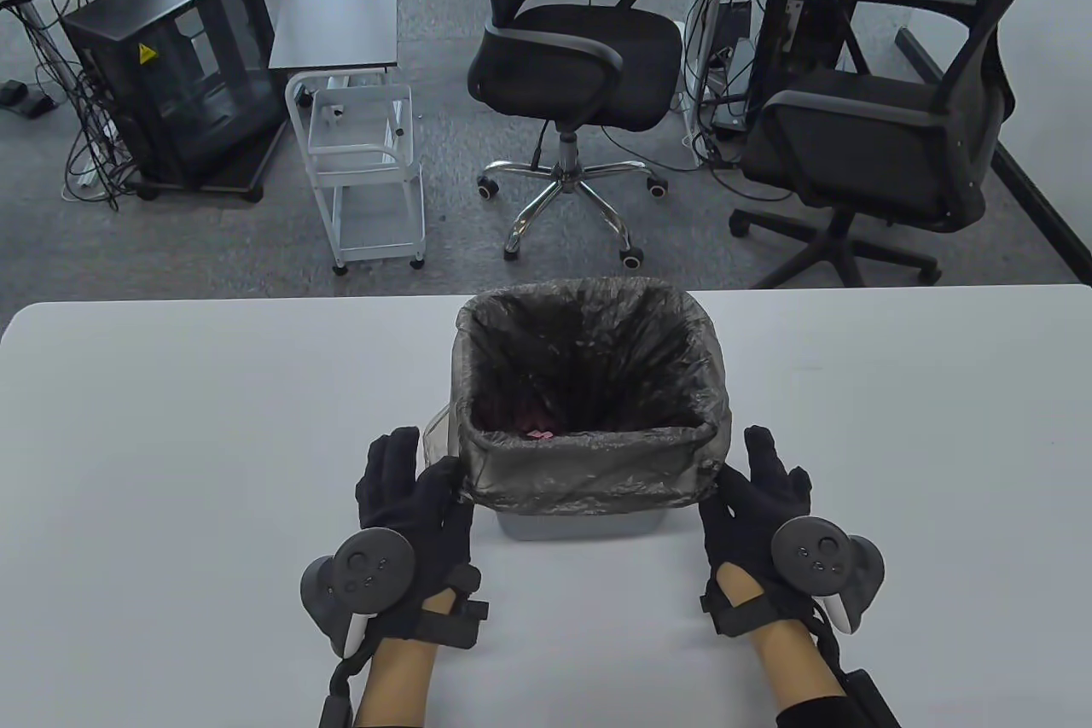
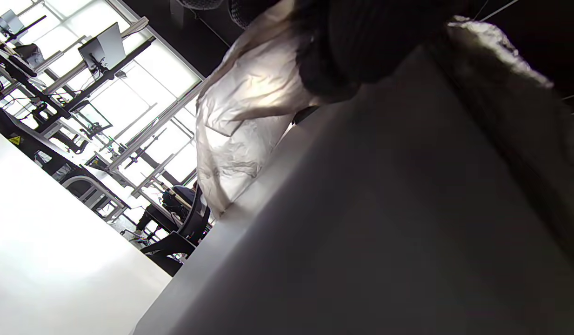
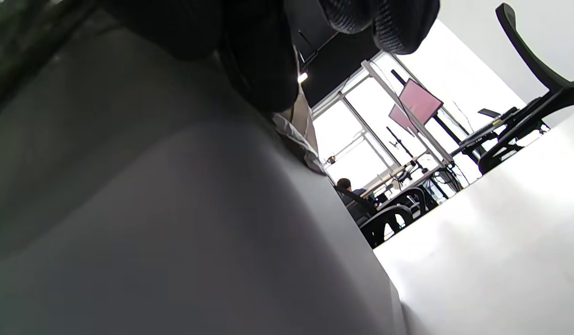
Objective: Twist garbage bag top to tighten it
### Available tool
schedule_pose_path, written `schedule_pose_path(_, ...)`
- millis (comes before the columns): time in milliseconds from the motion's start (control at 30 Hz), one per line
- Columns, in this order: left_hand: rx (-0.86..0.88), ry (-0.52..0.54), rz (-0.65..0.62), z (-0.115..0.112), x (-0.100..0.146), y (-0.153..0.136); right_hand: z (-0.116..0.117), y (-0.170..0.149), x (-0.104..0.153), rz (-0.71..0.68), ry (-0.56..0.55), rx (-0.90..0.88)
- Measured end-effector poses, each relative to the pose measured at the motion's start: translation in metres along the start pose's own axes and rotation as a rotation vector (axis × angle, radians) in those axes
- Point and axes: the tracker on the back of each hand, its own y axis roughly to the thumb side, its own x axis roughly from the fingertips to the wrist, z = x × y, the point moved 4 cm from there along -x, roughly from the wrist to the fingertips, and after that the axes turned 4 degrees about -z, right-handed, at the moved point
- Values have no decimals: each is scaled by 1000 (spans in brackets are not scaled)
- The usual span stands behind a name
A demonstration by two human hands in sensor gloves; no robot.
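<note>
A grey bin (image 1: pixel 570 521) stands on the white table (image 1: pixel 171 455), lined with a dark translucent garbage bag (image 1: pixel 589 463) folded over its rim. Some pink scraps (image 1: pixel 539 433) lie inside. My left hand (image 1: pixel 418 497) is at the bin's near left corner, its thumb against the bag's folded edge, fingers extended along the left side. My right hand (image 1: pixel 755 489) is at the near right corner, thumb touching the bag, fingers extended. In the left wrist view the bag (image 2: pixel 240 135) hangs down the bin wall (image 2: pixel 384 209) under my fingers (image 2: pixel 357 42). The right wrist view shows the bin wall (image 3: pixel 175 209) close up.
Beyond the table's far edge stand two black office chairs (image 1: pixel 580 54) (image 1: pixel 887 139), a white wire cart (image 1: pixel 367 165) and a black cabinet (image 1: pixel 171 71). Bare table lies on both sides of the bin.
</note>
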Motion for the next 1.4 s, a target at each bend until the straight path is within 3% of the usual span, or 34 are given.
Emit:
schedule_pose_path(300,55,34,-48,17,3,9,-36,16,-2,-111,-151,-28)
schedule_pose_path(500,272,113,-74,28,2,15,-58,33,-3,-166,-255,-92)
schedule_pose_path(633,322,145,-63,36,-2,21,-71,45,-7,-162,-290,-126)
schedule_pose_path(867,419,91,110,22,-16,4,-60,33,-50,51,-66,-102)
schedule_pose_path(1033,390,32,193,18,-30,-10,-46,23,-78,141,134,23)
schedule_pose_path(1400,418,-55,269,4,-59,-26,-14,6,-95,222,230,61)
